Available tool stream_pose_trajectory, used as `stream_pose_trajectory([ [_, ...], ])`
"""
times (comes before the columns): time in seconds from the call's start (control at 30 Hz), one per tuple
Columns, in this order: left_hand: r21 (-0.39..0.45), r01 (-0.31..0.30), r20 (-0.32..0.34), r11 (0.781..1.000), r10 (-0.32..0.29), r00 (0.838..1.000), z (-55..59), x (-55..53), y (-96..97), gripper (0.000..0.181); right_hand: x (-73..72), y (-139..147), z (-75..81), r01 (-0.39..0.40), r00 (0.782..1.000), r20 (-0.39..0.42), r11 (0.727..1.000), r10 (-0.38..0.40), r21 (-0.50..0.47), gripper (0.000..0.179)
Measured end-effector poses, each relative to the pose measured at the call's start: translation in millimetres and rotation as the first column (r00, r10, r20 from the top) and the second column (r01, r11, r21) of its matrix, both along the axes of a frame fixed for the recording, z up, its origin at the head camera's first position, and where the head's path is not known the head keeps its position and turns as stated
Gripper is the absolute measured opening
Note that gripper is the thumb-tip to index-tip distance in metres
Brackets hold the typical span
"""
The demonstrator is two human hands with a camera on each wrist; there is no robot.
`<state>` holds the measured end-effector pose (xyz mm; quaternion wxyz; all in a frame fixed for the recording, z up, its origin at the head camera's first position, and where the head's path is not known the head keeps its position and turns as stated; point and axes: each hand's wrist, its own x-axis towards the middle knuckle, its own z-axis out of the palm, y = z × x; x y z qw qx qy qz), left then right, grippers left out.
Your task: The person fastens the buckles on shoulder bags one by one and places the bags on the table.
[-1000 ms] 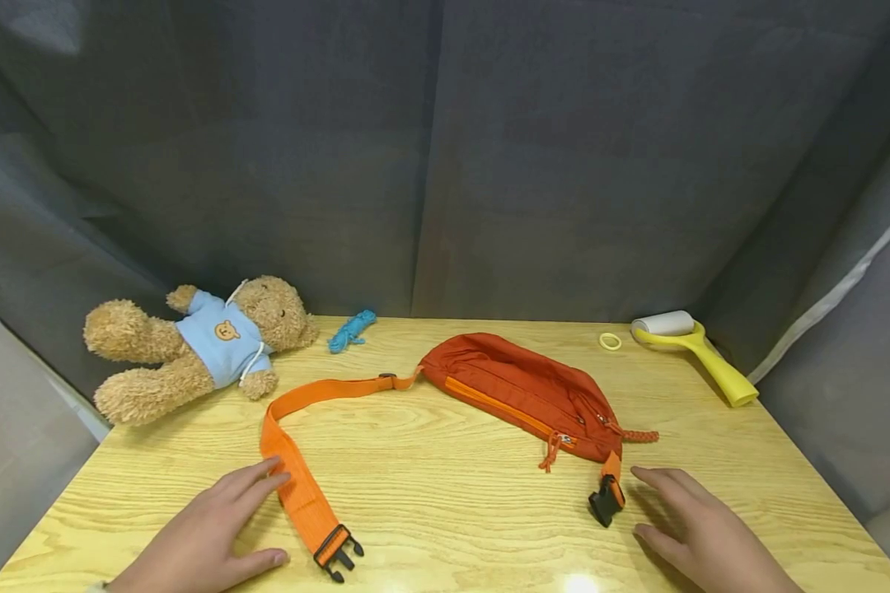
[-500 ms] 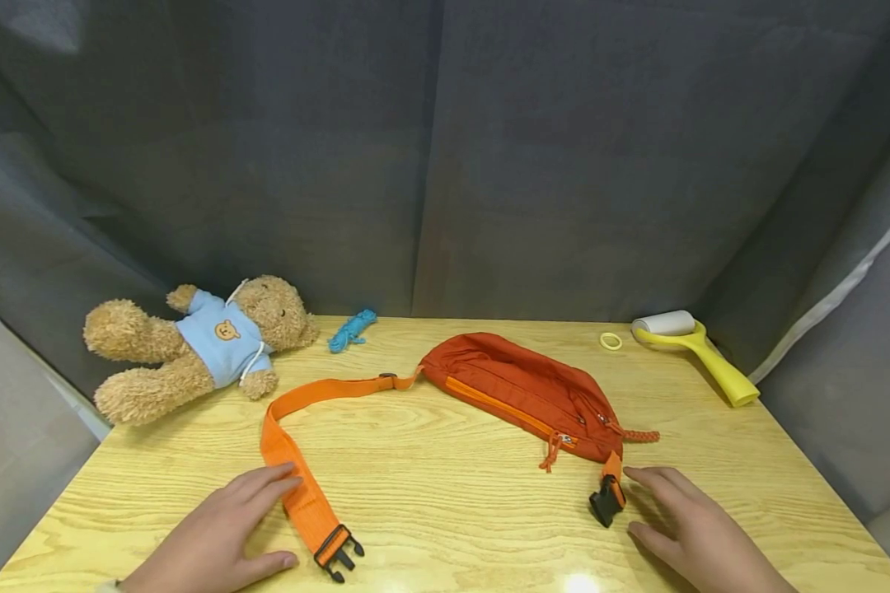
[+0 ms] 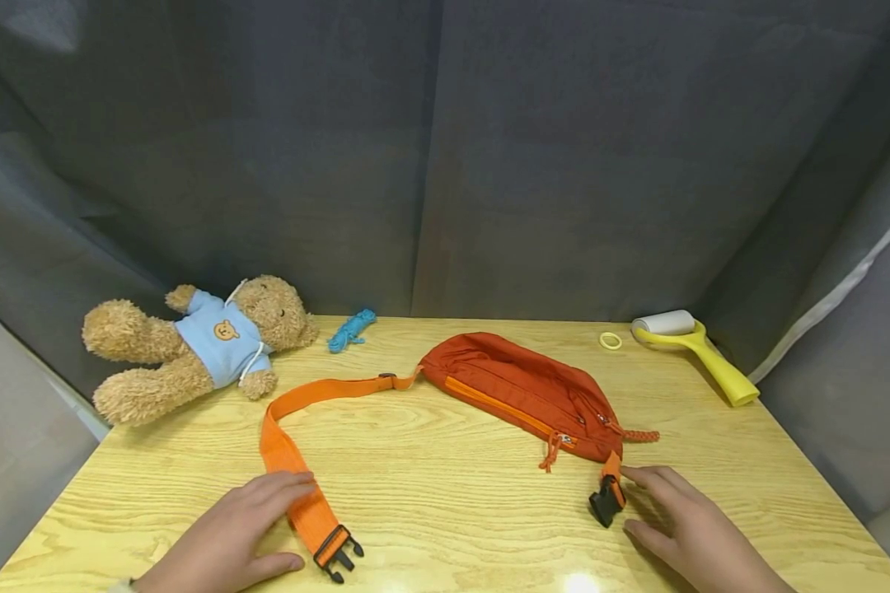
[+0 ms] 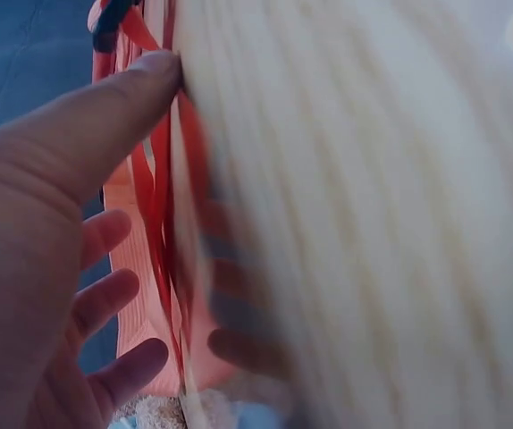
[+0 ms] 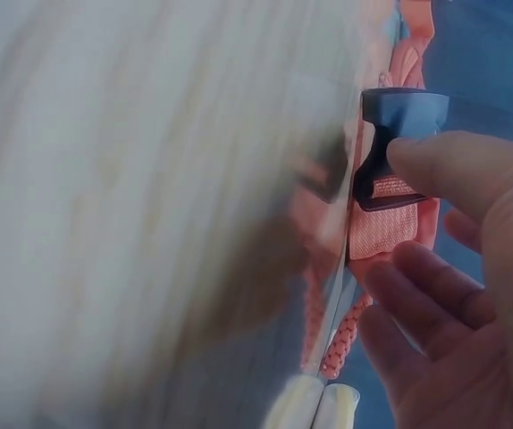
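Observation:
A red-orange waist bag [image 3: 515, 391] lies on the table, its orange strap [image 3: 310, 515] curving out to the left. The strap ends in a black prong buckle half [image 3: 339, 553]. My left hand [image 3: 230, 531], fingers extended and thumb apart, reaches over the strap's edge; whether the fingertips touch it I cannot tell. At the bag's right end is the black socket buckle half [image 3: 606, 501]. My right hand [image 3: 686, 523] is just right of that half, thumb and fingers spread; in the right wrist view the thumb overlaps the socket half [image 5: 404, 121], contact unclear.
A teddy bear [image 3: 230, 342] in a blue top lies at the back left, near a blue cord bundle [image 3: 352, 331]. Towards the back right are a yellow ring [image 3: 610, 341] and a yellow-handled lint roller [image 3: 719, 371]. Grey curtains [image 3: 445, 165] enclose the table.
My left hand has moved right, further over the strap. My right hand has shifted slightly left, closer to the socket buckle half. The bag and strap lie as before.

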<state>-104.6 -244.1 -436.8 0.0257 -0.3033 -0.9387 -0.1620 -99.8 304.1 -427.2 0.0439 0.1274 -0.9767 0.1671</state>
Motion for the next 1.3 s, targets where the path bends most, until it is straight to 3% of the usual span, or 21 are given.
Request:
stream_pose_trajectory([
  [0.37,-0.017,0.045,-0.013,0.999,-0.046,0.999,3.1,0.8,9.9,0.068,-3.5,-3.2,-1.9,0.027,0.998,0.064,1.0,-0.026,-0.009,0.058],
  [0.53,-0.023,0.052,0.031,0.998,-0.051,0.998,3.7,-0.7,13.6,0.068,-3.2,-6.3,-2.7,0.028,0.999,0.037,0.999,-0.028,-0.018,0.056],
  [0.73,-0.029,0.085,0.014,0.996,-0.085,0.996,4.4,-1.7,18.2,0.066,-3.4,-8.3,-2.9,0.027,1.0,0.017,0.999,-0.026,-0.036,0.054],
  [1.0,-0.017,0.082,0.052,0.997,-0.081,0.995,4.8,-3.8,26.9,0.063,-5.0,-8.9,-3.5,0.017,0.997,0.073,0.999,-0.013,-0.051,0.056],
  [1.3,0.027,0.165,-0.027,0.986,-0.164,0.986,2.7,-5.0,33.9,0.046,-6.9,-12.4,-6.6,-0.001,0.999,0.053,0.999,0.003,-0.037,0.058],
])
